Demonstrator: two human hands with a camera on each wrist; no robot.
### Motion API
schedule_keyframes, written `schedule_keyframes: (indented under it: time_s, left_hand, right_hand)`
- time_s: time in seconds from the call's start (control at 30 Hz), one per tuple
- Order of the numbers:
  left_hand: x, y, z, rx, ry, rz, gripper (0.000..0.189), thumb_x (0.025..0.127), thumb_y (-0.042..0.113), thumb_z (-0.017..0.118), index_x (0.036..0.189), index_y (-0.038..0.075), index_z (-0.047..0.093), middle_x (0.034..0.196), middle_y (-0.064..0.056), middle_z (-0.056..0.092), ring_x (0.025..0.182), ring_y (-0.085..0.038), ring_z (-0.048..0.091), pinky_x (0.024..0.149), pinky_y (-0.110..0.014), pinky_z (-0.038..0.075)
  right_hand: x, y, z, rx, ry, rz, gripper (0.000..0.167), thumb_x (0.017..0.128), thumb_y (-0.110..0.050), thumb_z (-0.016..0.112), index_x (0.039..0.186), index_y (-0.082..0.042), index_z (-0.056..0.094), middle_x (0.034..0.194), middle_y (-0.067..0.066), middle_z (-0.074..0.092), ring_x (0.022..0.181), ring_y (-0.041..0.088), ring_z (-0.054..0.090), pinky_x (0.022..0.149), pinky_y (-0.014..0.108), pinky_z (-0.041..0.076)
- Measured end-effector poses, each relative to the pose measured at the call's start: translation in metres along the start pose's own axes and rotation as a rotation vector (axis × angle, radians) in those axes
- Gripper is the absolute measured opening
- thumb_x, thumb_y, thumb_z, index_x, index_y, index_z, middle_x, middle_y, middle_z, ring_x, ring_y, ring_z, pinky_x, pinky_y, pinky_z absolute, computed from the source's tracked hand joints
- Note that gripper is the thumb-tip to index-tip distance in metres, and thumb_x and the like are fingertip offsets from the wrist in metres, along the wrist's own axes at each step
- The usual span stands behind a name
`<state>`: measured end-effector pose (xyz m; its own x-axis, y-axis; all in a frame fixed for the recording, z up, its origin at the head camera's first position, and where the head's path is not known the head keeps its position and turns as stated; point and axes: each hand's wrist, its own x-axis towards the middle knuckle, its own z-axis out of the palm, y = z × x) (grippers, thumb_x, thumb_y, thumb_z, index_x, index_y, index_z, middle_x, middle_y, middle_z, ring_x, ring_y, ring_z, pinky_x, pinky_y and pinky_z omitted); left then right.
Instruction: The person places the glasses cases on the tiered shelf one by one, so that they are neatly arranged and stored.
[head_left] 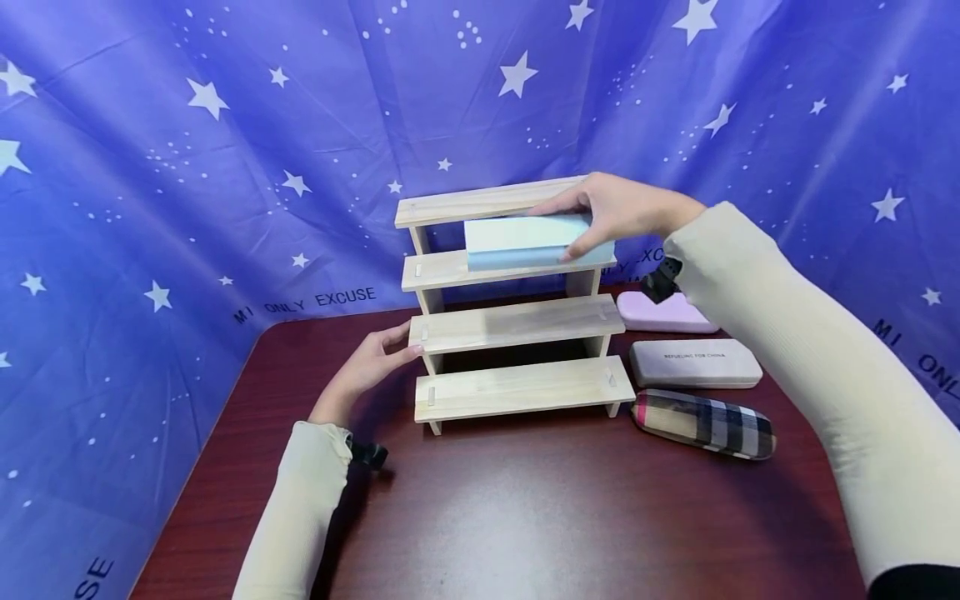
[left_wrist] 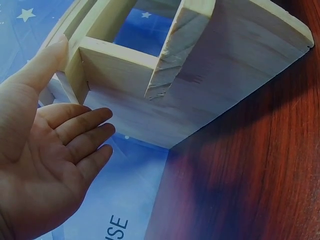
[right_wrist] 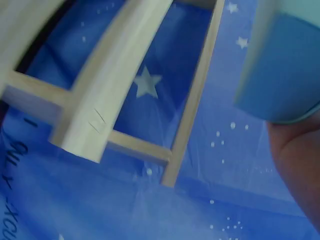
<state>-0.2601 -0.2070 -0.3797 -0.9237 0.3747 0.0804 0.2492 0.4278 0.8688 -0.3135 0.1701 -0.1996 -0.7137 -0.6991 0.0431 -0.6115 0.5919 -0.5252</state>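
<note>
A light blue glasses case (head_left: 517,242) is gripped by my right hand (head_left: 618,208), thumb on its front and fingers over the top. In the head view it overlaps the second-highest tier of a pale wooden stepped shelf (head_left: 517,323). The right wrist view shows the blue case end (right_wrist: 285,70) apart from the wood of the rack (right_wrist: 90,130). My left hand (head_left: 372,360) is at the shelf's left side, its thumb touching the wood. Its other fingers (left_wrist: 82,137) are loosely extended beside the side panel (left_wrist: 200,85).
Right of the shelf lie a pink case (head_left: 663,314), a grey case (head_left: 697,364) with lettering and a plaid case (head_left: 705,423). A blue star-printed curtain (head_left: 247,150) hangs behind the dark red wooden table (head_left: 480,500).
</note>
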Motion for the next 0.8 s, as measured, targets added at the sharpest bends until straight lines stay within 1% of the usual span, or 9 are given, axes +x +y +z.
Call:
schedule_keyframes:
  time_s: [0.03,0.07,0.2,0.27,0.4,0.5,0.7,0.8]
  left_hand:
    - [0.001,-0.005,0.0,-0.005,0.003,0.005,0.063,0.092,0.014,0.061,0.142,-0.007,0.03,0.143,-0.022,0.038,0.129,-0.03,0.039,0.106,-0.047,0.032]
    - [0.002,-0.006,0.0,-0.005,0.005,0.009,0.063,0.092,0.015,0.062,0.143,-0.006,0.03,0.143,-0.022,0.039,0.129,-0.029,0.04,0.106,-0.047,0.032]
    - [0.002,-0.006,0.001,-0.012,0.007,0.011,0.063,0.092,0.015,0.062,0.143,-0.006,0.031,0.142,-0.021,0.041,0.128,-0.029,0.042,0.105,-0.046,0.033]
    - [0.001,-0.004,0.002,-0.027,0.006,0.006,0.062,0.091,0.013,0.062,0.142,-0.006,0.031,0.141,-0.023,0.041,0.127,-0.03,0.042,0.105,-0.046,0.034]
    - [-0.003,0.009,0.002,-0.027,-0.004,-0.004,0.061,0.091,0.01,0.061,0.141,-0.01,0.031,0.141,-0.025,0.04,0.127,-0.032,0.042,0.104,-0.047,0.034]
    - [-0.006,0.018,0.003,-0.015,-0.01,-0.01,0.061,0.091,0.009,0.06,0.14,-0.012,0.031,0.141,-0.026,0.039,0.127,-0.033,0.041,0.104,-0.048,0.034]
    - [-0.006,0.018,0.002,-0.035,0.01,-0.014,0.061,0.091,0.009,0.061,0.14,-0.011,0.032,0.14,-0.026,0.04,0.127,-0.033,0.042,0.104,-0.049,0.033]
    - [-0.006,0.016,0.002,-0.033,0.012,-0.015,0.061,0.091,0.009,0.061,0.14,-0.011,0.032,0.141,-0.025,0.04,0.125,-0.032,0.044,0.103,-0.046,0.035]
  right_hand:
    - [0.003,0.0,-0.003,-0.001,-0.001,0.003,0.068,0.074,-0.019,0.08,0.136,-0.019,0.053,0.124,0.008,0.062,0.093,0.018,0.057,0.079,0.026,0.045]
    - [0.007,0.0,-0.006,-0.005,-0.002,0.008,0.068,0.074,-0.02,0.08,0.136,-0.019,0.052,0.128,0.007,0.06,0.094,0.018,0.057,0.08,0.025,0.045]
    - [0.021,-0.001,-0.014,-0.01,-0.016,0.029,0.069,0.075,-0.023,0.08,0.137,-0.021,0.05,0.135,0.005,0.054,0.099,0.016,0.056,0.085,0.026,0.043]
    - [0.028,-0.001,-0.017,-0.002,-0.029,0.038,0.069,0.075,-0.023,0.079,0.138,-0.022,0.05,0.133,0.005,0.056,0.101,0.016,0.057,0.087,0.028,0.043]
    - [0.041,0.001,-0.024,0.005,-0.049,0.063,0.068,0.077,-0.022,0.078,0.138,-0.021,0.049,0.131,0.006,0.058,0.103,0.017,0.056,0.089,0.033,0.041]
    - [0.051,0.006,-0.028,0.005,-0.043,0.085,0.068,0.078,-0.021,0.077,0.139,-0.018,0.049,0.132,0.007,0.057,0.105,0.018,0.055,0.09,0.033,0.04]
    - [0.064,0.019,-0.032,0.028,-0.036,0.119,0.069,0.078,-0.019,0.077,0.14,-0.016,0.047,0.135,0.009,0.054,0.11,0.019,0.053,0.091,0.033,0.04]
    - [0.069,0.024,-0.032,0.029,-0.031,0.142,0.069,0.078,-0.018,0.076,0.14,-0.015,0.046,0.136,0.01,0.053,0.113,0.021,0.051,0.093,0.034,0.04]
